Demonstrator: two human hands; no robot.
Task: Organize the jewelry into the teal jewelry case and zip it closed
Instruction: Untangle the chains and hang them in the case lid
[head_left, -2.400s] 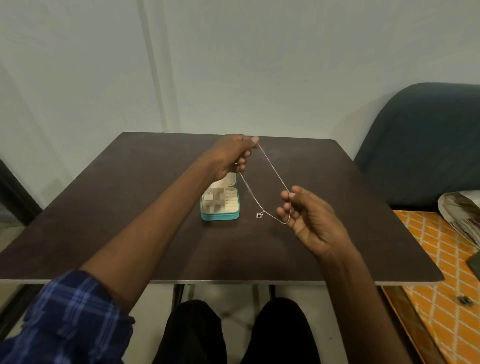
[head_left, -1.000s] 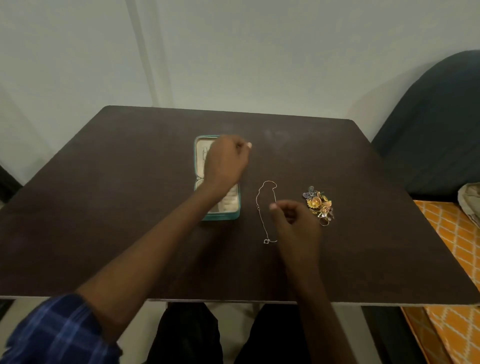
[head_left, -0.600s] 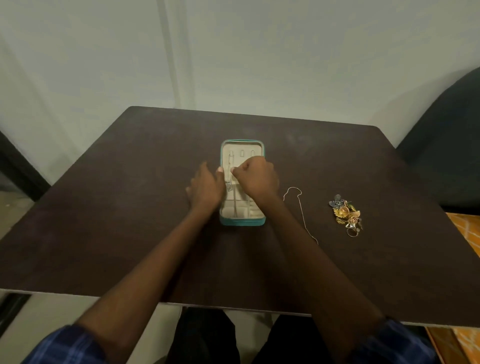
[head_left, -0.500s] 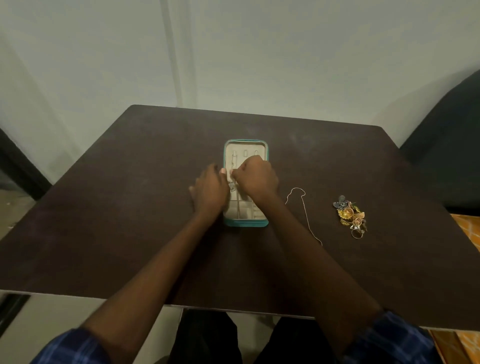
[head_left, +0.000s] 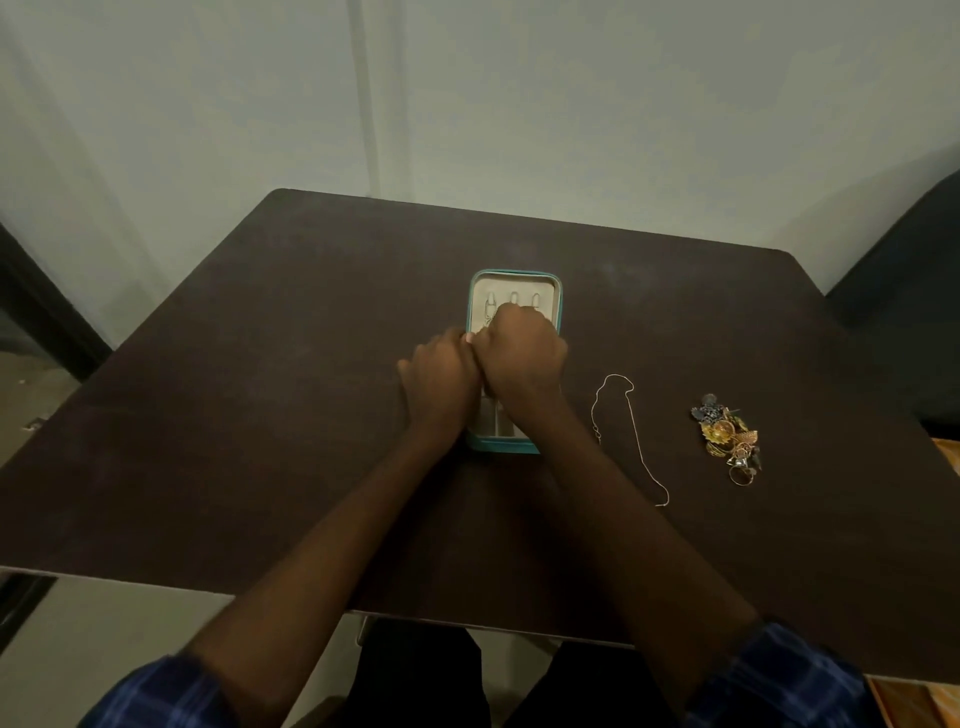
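Observation:
The teal jewelry case (head_left: 503, 445) lies open in the middle of the dark table (head_left: 249, 415), cream lining up, with three small hooks (head_left: 513, 298) in its far half. My right hand (head_left: 522, 353) is curled into a fist over the case just below the hooks. My left hand (head_left: 441, 374) presses against it at the case's left edge. What the fingers hold is hidden. A small dark piece shows by the left hook. A thin silver necklace (head_left: 616, 376) lies loose to the right of the case. Farther right sits a pile of gold and dark jewelry (head_left: 727, 436).
A dark padded chair (head_left: 914, 249) stands past the table's right edge. A pale wall is behind the table. My legs show under the near edge.
The necklace, earlier held up between both hands, was laid on the table. Then my right hand moved left onto the open case, where both hands have stayed together.

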